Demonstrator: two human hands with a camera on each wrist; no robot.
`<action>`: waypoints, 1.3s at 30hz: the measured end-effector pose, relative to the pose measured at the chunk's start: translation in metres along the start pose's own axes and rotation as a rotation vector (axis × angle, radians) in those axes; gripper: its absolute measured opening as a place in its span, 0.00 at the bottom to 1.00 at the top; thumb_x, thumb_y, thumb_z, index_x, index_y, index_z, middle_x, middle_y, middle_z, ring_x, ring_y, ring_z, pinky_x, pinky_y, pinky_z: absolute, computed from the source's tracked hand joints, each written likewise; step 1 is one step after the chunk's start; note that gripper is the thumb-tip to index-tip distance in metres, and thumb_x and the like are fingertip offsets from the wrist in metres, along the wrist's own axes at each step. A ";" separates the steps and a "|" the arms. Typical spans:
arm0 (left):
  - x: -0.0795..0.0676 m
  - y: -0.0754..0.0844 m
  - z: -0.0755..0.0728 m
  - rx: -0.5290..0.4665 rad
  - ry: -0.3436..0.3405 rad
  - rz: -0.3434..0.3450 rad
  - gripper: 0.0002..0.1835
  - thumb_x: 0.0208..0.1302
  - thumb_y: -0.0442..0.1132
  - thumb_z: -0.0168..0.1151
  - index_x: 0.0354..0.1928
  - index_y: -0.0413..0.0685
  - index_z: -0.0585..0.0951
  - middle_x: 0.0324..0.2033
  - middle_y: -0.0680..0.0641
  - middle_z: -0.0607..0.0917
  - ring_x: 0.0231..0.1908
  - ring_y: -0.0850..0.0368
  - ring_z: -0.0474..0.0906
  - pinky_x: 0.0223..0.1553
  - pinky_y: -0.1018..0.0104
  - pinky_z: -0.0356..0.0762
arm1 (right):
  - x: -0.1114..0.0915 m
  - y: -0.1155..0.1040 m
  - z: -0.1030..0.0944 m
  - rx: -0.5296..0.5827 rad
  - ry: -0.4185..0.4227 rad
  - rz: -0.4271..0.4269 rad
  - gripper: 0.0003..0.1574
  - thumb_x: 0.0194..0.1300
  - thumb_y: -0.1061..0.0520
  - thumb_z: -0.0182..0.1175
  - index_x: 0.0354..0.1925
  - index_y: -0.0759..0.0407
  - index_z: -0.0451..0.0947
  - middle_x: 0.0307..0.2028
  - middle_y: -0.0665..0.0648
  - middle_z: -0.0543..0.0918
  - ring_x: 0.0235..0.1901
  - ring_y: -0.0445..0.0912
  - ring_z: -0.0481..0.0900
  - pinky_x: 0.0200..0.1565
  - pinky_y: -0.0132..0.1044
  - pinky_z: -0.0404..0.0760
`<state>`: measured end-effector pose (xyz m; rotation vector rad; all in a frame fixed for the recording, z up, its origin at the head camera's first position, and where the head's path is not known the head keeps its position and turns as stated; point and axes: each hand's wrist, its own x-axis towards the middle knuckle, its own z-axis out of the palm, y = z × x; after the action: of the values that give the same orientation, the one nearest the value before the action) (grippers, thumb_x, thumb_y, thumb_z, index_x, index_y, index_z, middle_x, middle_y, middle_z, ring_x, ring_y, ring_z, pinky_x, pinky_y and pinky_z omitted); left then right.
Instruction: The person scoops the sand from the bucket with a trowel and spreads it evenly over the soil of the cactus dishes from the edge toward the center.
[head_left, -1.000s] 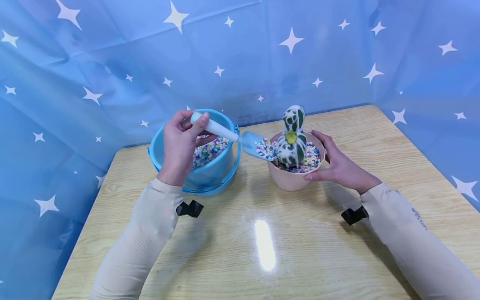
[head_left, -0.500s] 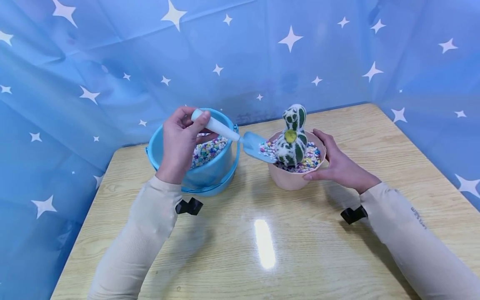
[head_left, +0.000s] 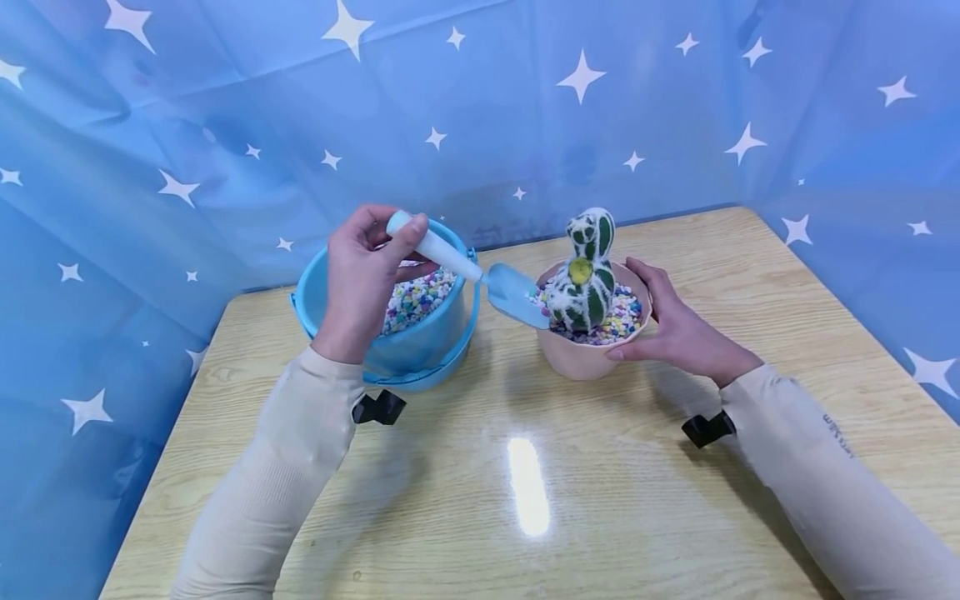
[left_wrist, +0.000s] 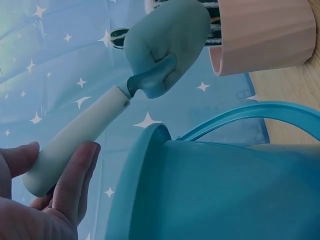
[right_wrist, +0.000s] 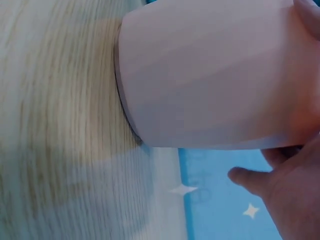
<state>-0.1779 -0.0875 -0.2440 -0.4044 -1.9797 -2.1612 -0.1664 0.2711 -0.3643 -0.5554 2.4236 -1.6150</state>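
Observation:
My left hand [head_left: 367, 271] pinches the white handle of a small blue shovel [head_left: 513, 293] between thumb and fingers. The blade tilts down over the left rim of a pink flowerpot [head_left: 581, 364], with a few pebbles at its tip. Inside the pot a green and white toy cactus [head_left: 585, 287] with a yellow flower stands among colourful pebbles [head_left: 624, 315]. My right hand [head_left: 678, 333] grips the pot's right side, thumb in front and fingers behind. In the left wrist view the shovel blade [left_wrist: 167, 45] shows its underside and hides part of the cactus.
A blue bucket [head_left: 408, 358] with its handle hanging down holds more pebbles [head_left: 420, 300], under and beside my left hand. Bucket and pot stand on a wooden table [head_left: 450, 500]. A blue star-patterned cloth [head_left: 487, 108] hangs behind it.
The shovel's handle end has risen and the blade tilts more steeply. Most pebbles on the blade have slid off into the pot. My right hand and the pot have stayed in place.

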 end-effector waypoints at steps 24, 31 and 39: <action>0.002 0.013 -0.013 0.029 0.053 0.090 0.12 0.66 0.39 0.66 0.45 0.38 0.79 0.40 0.35 0.84 0.36 0.45 0.86 0.39 0.52 0.87 | 0.002 0.003 -0.001 0.033 -0.021 -0.051 0.76 0.51 0.68 0.75 0.78 0.41 0.34 0.75 0.51 0.39 0.72 0.56 0.43 0.68 0.65 0.51; -0.003 0.036 -0.064 -0.054 0.279 0.243 0.11 0.63 0.33 0.68 0.44 0.32 0.82 0.36 0.36 0.82 0.36 0.47 0.85 0.38 0.57 0.87 | 0.000 -0.001 -0.003 0.014 -0.033 -0.032 0.74 0.54 0.66 0.74 0.78 0.43 0.33 0.76 0.52 0.38 0.74 0.54 0.38 0.69 0.67 0.46; -0.002 0.049 -0.111 0.621 0.399 0.367 0.14 0.65 0.36 0.66 0.52 0.45 0.83 0.40 0.44 0.84 0.37 0.59 0.83 0.39 0.73 0.85 | 0.000 -0.003 -0.005 0.033 -0.024 -0.028 0.74 0.52 0.68 0.75 0.78 0.42 0.34 0.75 0.51 0.42 0.73 0.54 0.43 0.68 0.63 0.52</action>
<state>-0.1692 -0.2023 -0.2066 -0.1901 -2.0091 -1.2117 -0.1672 0.2744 -0.3598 -0.6020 2.3778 -1.6459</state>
